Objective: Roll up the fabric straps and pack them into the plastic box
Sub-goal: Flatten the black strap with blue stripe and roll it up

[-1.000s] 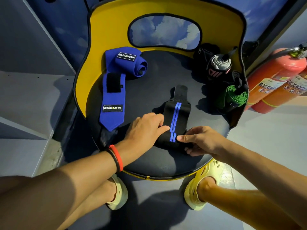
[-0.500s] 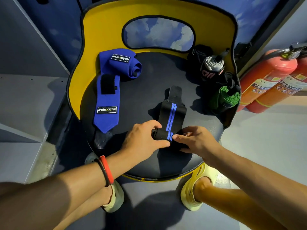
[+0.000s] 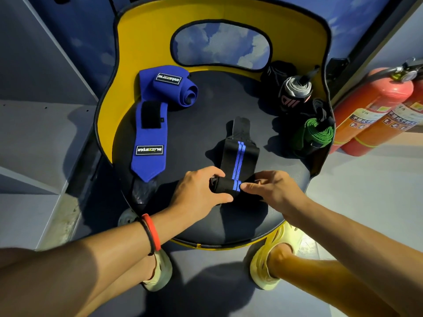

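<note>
The blue strap (image 3: 148, 165) carries two black patches with white lettering that looks like "BLIZZSTAR". The upper patch (image 3: 168, 79) sits on its rolled end; the lower patch (image 3: 150, 150), near the pointed end, reads upside down from this view. A black roll (image 3: 283, 88) at the back right shows a pale logo (image 3: 290, 102) of angular strokes (no clear letters). The fire extinguishers (image 3: 375, 104) have labels (image 3: 359, 121) whose print is too small to read.

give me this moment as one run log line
phase: black strap partly rolled on chair seat | left hand: grips roll | right hand: pinches roll | flat blue strap: not yet rolled
</note>
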The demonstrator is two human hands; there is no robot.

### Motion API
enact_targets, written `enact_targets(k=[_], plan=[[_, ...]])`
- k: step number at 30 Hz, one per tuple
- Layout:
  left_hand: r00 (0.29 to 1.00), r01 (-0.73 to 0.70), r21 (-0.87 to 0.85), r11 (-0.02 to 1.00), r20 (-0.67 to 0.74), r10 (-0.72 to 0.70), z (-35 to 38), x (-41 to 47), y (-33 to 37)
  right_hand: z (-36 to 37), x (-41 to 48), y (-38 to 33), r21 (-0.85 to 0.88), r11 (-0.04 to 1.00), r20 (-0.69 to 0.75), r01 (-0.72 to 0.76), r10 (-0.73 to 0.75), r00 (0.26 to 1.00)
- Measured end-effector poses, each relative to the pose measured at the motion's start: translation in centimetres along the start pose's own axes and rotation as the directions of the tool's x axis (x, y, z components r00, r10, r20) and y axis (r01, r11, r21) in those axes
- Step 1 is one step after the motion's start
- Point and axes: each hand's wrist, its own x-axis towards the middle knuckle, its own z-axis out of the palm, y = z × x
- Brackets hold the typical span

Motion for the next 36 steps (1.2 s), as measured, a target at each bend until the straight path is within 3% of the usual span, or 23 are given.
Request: enact_targets(k=[5,10,19,23,26,29,33,36], plan=[[1.000,-0.013,-0.020,1.000,-0.007,0.013,-0.4,0.7,0.0,-0.4,0.2,0.3,-0.171,0.972,-0.071,0.164,-0.178,0.981],[1.000,-0.005,-0.054,0.999,-0.009,0.005,-0.4,1.9,0.2,0.5,0.6,1.4,-0.434,0.804,-0.135,0.407,-0.505,0.853],[0.998,0.051,-0.027,0.998,-0.029,-0.052,-0.6,2.7,0.7,0.3,-0.3,2.0,-0.473,0.754,-0.047,0.456,-0.538,0.841],[0.999,0.042,0.044,0.998,-0.020,-0.041,-1.0,2.2,1.1,-1.3,0.4,0.8,-0.494,0.766,0.067,0.411,-0.437,0.897],[0.997,0.025,0.049,0.998,0.067,-0.028,-1.5,1.5,1.3,-2.3,0.9,0.0,-0.471,0.800,0.189,0.371,-0.320,0.928],[0.983,0.034,0.140,0.990,0.176,-0.059,-1.7,1.5,1.6,-2.9,1.2,-0.4,-0.306,0.920,0.285,0.245,-0.157,0.946],[0.974,0.052,0.215,0.975,0.203,-0.097,-1.7,1.5,1.7,-2.8,0.6,-0.8,-0.117,0.993,0.250,0.004,0.025,0.968],[0.971,0.091,0.228,0.969,0.194,-0.137,-1.7,1.7,2.0,-2.3,0.5,-0.5,-0.198,0.978,0.145,0.060,-0.031,0.989]])
